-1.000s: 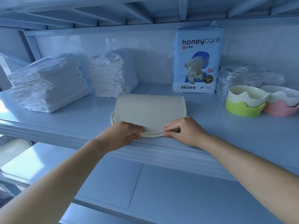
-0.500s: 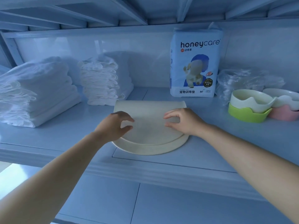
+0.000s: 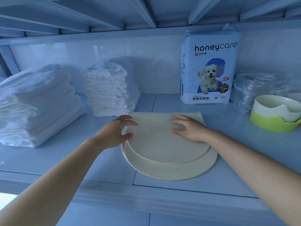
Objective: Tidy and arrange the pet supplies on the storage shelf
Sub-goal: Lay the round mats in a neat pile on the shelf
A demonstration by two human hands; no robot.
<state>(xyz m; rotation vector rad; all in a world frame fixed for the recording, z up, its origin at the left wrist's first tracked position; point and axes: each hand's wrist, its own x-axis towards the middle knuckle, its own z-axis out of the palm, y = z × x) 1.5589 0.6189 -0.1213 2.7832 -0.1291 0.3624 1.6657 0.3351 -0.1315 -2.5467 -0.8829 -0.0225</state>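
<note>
The cream, half-round folded mat (image 3: 167,152) lay flat on the pale blue shelf board (image 3: 97,160), in front of the white-and-blue honeycare pad pack (image 3: 210,70), with the left hand (image 3: 112,134) touching its left edge, fingers spread and loosely curved, and the right hand (image 3: 190,129) resting flat on top, fingers straight and slightly apart.

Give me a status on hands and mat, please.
Left hand open at left edge of cream folded round mat. Right hand flat on top. Green-and-white stacked bowls apart, right.
</note>
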